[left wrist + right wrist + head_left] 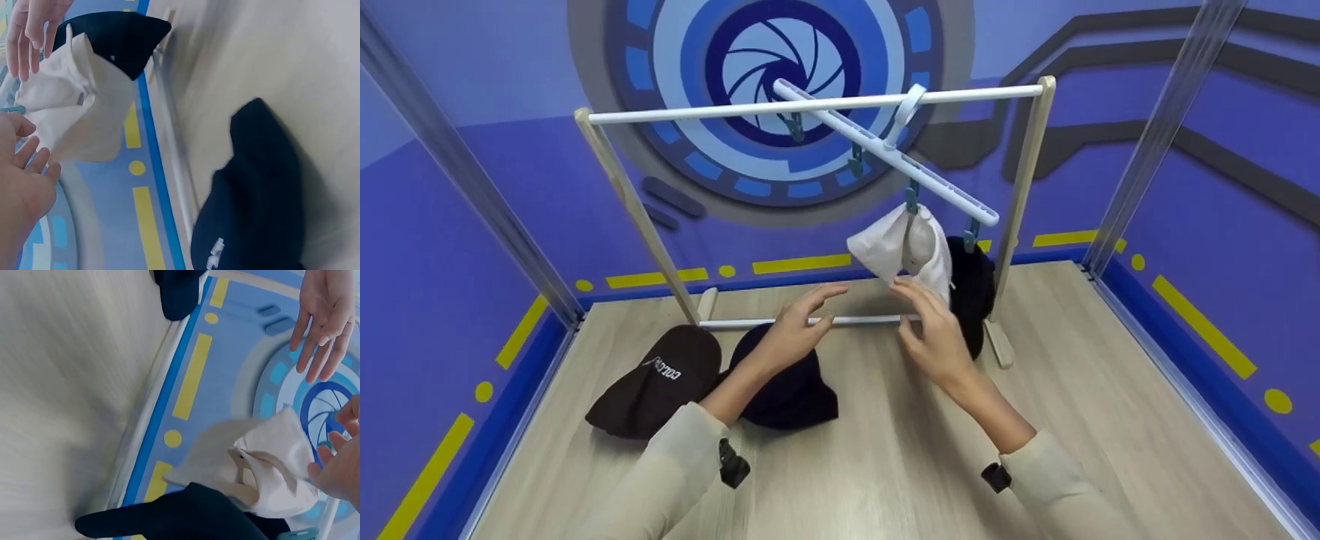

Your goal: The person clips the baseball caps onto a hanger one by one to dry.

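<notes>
A white cap point(919, 244) hangs from a clip on the white clip hanger point(885, 150). Beside it, on the end clip, hangs a black cap point(973, 292). My right hand point(936, 341) is just in front of the white cap's lower part, fingers loosely bent and holding nothing; whether the fingertips touch it I cannot tell. To its left, my left hand point(802, 322) is raised with relaxed fingers, also holding nothing. In the left wrist view, the left hand point(25, 185) appears near the white cap point(79, 101). Two further clips on the hanger's far half carry nothing.
The hanger hooks over the top bar point(697, 112) of a wood-and-white rack. On the table point(885, 465) lie a dark brown cap point(667, 382) with white lettering and a navy cap point(787, 394), partly behind my left forearm. Blue patterned walls point(1222, 225) enclose the table.
</notes>
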Tool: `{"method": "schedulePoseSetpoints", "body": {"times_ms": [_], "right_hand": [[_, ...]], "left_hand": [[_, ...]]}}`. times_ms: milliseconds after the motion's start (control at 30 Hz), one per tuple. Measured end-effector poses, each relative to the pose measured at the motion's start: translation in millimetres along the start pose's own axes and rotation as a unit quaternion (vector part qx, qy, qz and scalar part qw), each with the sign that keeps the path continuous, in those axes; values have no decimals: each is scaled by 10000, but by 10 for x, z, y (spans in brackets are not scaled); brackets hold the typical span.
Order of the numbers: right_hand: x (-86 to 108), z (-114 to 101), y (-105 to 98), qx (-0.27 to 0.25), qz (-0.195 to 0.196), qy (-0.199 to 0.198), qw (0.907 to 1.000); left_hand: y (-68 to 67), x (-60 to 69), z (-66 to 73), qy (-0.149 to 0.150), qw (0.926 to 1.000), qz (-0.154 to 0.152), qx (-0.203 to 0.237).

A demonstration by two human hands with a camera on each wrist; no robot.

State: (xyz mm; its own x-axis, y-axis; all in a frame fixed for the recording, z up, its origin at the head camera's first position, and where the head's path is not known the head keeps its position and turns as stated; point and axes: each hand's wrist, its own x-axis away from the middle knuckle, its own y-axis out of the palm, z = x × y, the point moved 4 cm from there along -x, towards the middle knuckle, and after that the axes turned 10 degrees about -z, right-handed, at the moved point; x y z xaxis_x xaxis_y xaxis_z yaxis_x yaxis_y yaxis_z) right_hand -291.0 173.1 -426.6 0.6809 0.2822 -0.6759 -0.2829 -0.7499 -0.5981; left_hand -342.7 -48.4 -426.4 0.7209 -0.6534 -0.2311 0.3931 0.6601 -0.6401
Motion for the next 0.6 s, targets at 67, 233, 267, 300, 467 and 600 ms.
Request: {"method": "schedulePoseSetpoints", "body": {"times_ms": [67, 233, 267, 300, 467, 600], "right_hand": [[24, -21, 59, -26, -128, -39, 9999], [91, -55, 207, -157, -416, -75, 9990], [107, -58, 233, -189, -461, -88, 9987], [124, -61, 258, -212, -497, -96, 9985], [182, -71, 343, -265, -690, -152, 9972], [193, -78, 388, -165, -831, -302, 9959]], "left_hand": [[10, 83, -48, -69, 10000, -13, -69], [8, 323, -167, -97, 9988, 40, -469], [3, 375, -192, -98, 9984, 73, -556], [-3, 426, -217, -87, 9980, 106, -621], [-47, 662, -327, 10, 9974, 301, -651], [-78, 793, -399, -27, 9979, 390, -519]]}}
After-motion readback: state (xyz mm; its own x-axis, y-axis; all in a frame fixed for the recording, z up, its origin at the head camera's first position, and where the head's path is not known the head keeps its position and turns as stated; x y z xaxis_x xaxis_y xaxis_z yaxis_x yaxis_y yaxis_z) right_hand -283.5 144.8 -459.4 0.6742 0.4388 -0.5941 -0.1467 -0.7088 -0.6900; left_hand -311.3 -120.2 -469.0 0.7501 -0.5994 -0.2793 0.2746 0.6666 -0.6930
